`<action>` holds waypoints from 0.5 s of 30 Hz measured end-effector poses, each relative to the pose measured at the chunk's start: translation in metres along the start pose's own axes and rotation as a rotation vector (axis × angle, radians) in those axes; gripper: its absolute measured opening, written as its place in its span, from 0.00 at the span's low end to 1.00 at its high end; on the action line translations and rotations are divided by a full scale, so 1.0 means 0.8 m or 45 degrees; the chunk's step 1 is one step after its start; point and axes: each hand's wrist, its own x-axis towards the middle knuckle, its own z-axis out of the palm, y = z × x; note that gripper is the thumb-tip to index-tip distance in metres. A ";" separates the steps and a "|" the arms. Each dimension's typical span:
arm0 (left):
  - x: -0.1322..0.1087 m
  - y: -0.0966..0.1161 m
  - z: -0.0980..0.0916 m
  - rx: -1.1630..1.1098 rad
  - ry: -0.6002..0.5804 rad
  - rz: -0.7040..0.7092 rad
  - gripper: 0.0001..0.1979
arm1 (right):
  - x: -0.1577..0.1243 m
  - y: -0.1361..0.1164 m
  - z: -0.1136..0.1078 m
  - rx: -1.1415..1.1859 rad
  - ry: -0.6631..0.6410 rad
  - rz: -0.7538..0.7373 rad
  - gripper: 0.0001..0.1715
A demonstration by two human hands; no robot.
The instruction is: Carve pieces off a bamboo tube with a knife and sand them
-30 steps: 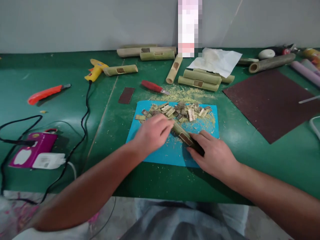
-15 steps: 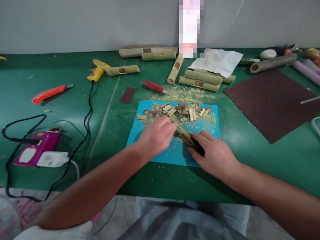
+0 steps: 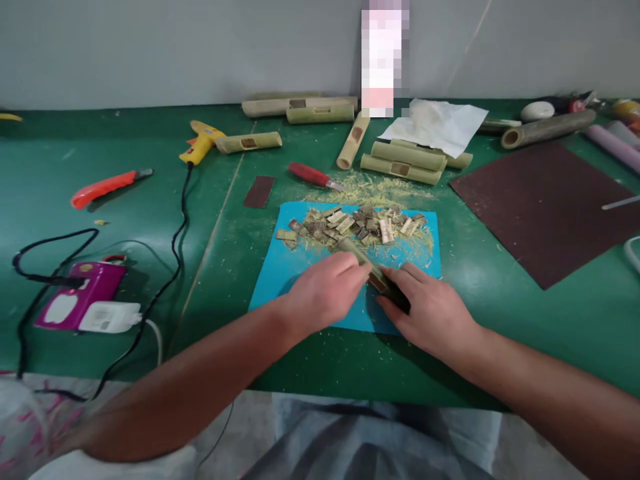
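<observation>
A short bamboo tube (image 3: 379, 281) with a rectangular slot lies at a slant over a blue mat (image 3: 270, 280). My right hand (image 3: 427, 303) is wrapped round its near end and steadies it. Against the slot, my left hand (image 3: 333, 287) is closed with its fingers pinched together; whatever they hold is hidden. Bamboo chips (image 3: 345, 223) and shavings are heaped along the mat's far half. Just beyond the mat lies a red-handled carving knife (image 3: 313, 175), its blade among pale dust.
Slotted bamboo tubes (image 3: 407, 167) lie at the back, some under white paper (image 3: 435, 123). Brown sandpaper (image 3: 555, 210) is at right, a smaller piece (image 3: 259, 192) at left. Further left are a yellow glue gun (image 3: 203, 142), an orange utility knife (image 3: 107, 189) and a purple power strip (image 3: 83, 293) with cords.
My left hand has slid down and to the right along the tube, uncovering its far end and covering part of the slot. My right hand keeps its place. The view has shifted slightly.
</observation>
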 end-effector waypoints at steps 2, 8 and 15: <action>0.000 0.000 0.000 0.004 0.016 -0.041 0.13 | 0.000 0.000 0.000 -0.005 0.017 -0.001 0.19; -0.001 -0.002 -0.002 -0.012 -0.021 -0.019 0.13 | -0.001 0.001 0.001 0.003 0.017 -0.004 0.17; -0.001 0.003 -0.002 -0.027 -0.031 -0.037 0.13 | -0.001 0.001 0.002 -0.005 0.015 -0.006 0.18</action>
